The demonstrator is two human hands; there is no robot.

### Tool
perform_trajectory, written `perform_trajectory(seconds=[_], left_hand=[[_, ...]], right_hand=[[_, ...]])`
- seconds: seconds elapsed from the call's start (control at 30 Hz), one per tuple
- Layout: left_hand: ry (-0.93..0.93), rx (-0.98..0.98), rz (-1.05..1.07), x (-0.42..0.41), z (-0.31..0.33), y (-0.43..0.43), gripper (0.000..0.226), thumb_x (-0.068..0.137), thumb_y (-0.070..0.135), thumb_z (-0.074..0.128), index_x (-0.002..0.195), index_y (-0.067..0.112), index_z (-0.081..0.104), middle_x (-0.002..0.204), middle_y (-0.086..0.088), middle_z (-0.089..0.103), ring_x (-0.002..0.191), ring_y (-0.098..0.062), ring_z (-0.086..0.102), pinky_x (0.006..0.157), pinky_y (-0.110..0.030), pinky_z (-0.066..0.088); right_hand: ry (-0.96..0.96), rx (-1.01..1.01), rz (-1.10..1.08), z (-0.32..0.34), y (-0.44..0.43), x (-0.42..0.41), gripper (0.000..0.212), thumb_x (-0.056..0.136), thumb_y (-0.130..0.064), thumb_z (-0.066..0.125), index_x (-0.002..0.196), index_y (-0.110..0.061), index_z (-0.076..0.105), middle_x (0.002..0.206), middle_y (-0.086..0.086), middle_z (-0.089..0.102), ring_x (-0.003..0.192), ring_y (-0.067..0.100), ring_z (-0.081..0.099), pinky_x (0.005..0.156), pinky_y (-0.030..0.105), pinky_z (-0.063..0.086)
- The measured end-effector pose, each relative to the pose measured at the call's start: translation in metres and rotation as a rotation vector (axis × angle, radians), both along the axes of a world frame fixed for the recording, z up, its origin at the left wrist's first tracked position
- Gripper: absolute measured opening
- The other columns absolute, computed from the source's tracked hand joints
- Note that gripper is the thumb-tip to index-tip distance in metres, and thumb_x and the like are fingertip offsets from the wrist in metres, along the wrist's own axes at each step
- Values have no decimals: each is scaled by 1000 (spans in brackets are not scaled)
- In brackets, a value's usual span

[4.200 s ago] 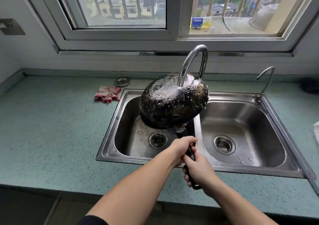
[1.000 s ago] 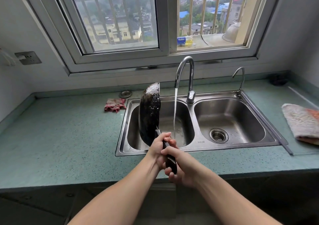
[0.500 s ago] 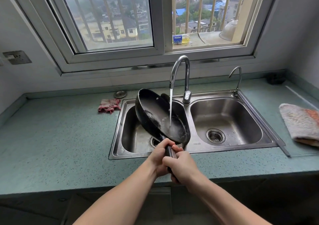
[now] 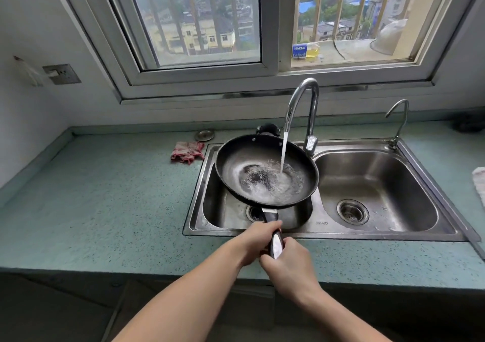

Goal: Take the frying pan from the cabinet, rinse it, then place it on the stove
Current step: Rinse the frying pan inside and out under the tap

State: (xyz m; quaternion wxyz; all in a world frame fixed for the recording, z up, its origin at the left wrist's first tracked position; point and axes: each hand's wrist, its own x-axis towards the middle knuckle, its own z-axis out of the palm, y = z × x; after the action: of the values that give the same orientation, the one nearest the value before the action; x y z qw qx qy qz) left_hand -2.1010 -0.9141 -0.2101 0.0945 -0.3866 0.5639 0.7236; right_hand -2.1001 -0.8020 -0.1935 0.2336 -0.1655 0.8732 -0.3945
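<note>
Water (image 4: 283, 152) from the gooseneck faucet (image 4: 305, 97) falls into the frying pan (image 4: 266, 171), which is held open side up over the left basin (image 4: 212, 207) of the double steel sink (image 4: 317, 233). The stream lands right of the pan's middle, and froth pools there while the left part of the floor looks less wet. The left hand (image 4: 258, 239) is wrapped round the pan's long handle (image 4: 276, 242) close to the bowl. The right hand (image 4: 291, 265) is clamped on the same handle just behind it, nearer the end.

The step in hand looks like the rinse of the inside. To do it well, the person would roll the wrists so the water sweeps round the whole floor and up the walls, not only where the stream strikes. The pan gets heavier as it fills, so the two-handed grip on a wet handle should be firm. Pouring out should go toward the basin, away from the countertop (image 4: 110, 200) and the red cloth (image 4: 187, 152). The small loop handle (image 4: 267, 129) on the far rim sits near the faucet and could knock it. No stove is in view, so the carry cannot be judged.
</note>
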Motion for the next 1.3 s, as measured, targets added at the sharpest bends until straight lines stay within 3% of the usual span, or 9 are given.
perform_trajectory(seconds=[0.13, 0.27, 0.43, 0.63, 0.73, 0.8, 0.93, 1.07, 1.3], left_hand=[[-76, 29, -61, 8, -10, -7, 23, 95, 23, 56, 74, 13, 61, 67, -1, 61, 61, -12, 58, 62, -25, 43], [-88, 74, -50, 17, -20, -13, 21, 96, 22, 55, 78, 14, 61, 75, -1, 61, 64, -10, 59, 61, -19, 47], [-93, 41, -11, 18, -21, -22, 20, 94, 23, 57, 76, 15, 63, 71, 1, 64, 64, -10, 60, 61, -20, 45], [-87, -26, 32, 37, -33, -31, 20, 92, 17, 59, 72, 18, 61, 54, 13, 64, 52, 4, 59, 55, -16, 40], [-99, -33, 25, 48, -34, -31, 7, 88, 11, 64, 92, 16, 65, 65, 8, 64, 53, 1, 59, 52, -14, 43], [-105, -27, 33, 52, -34, -33, 25, 86, 6, 65, 110, 12, 61, 75, 2, 64, 60, -3, 60, 54, -17, 44], [-130, -57, 38, 62, -37, -35, 24, 86, 1, 64, 106, 12, 58, 79, -3, 61, 65, -9, 56, 59, -21, 44], [-144, -83, 44, 59, -38, -36, 39, 87, 3, 63, 125, 6, 56, 82, -3, 60, 65, -8, 55, 51, -19, 43], [-165, -145, 1, 56, -41, -31, 39, 90, 2, 59, 128, 8, 53, 93, -8, 61, 65, -8, 53, 50, -17, 41]], right_hand=[[5, 112, 25, -13, -2, 0, 33, 72, -35, 62, 93, -10, 60, 90, 7, 67, 81, 25, 61, 59, 28, 39], [4, 147, 40, -23, -6, 5, 37, 74, -34, 61, 102, -10, 57, 101, 8, 67, 95, 27, 61, 66, 28, 38], [10, 161, 53, -26, -18, 5, 41, 78, -37, 61, 106, -8, 55, 107, 11, 65, 100, 29, 61, 69, 30, 40], [8, 232, 108, -36, -31, 6, 42, 79, -39, 61, 107, -10, 51, 109, 11, 64, 102, 30, 60, 71, 33, 43], [16, 250, 137, -40, -33, 12, 38, 81, -33, 60, 108, -7, 51, 111, 12, 63, 104, 31, 58, 69, 29, 38], [31, 258, 151, -42, -33, 15, 37, 84, -32, 59, 109, -6, 51, 111, 13, 62, 104, 31, 58, 69, 28, 36], [10, 253, 168, -50, -36, 26, 38, 86, -34, 59, 111, -6, 50, 112, 14, 62, 104, 31, 58, 71, 30, 38], [-15, 199, 44, -54, -43, 33, 37, 87, -32, 59, 111, -4, 51, 111, 15, 62, 102, 31, 59, 73, 32, 41], [-45, 165, -70, -65, -45, 44, 35, 89, -32, 59, 108, -4, 50, 108, 16, 63, 99, 32, 59, 73, 34, 42]])
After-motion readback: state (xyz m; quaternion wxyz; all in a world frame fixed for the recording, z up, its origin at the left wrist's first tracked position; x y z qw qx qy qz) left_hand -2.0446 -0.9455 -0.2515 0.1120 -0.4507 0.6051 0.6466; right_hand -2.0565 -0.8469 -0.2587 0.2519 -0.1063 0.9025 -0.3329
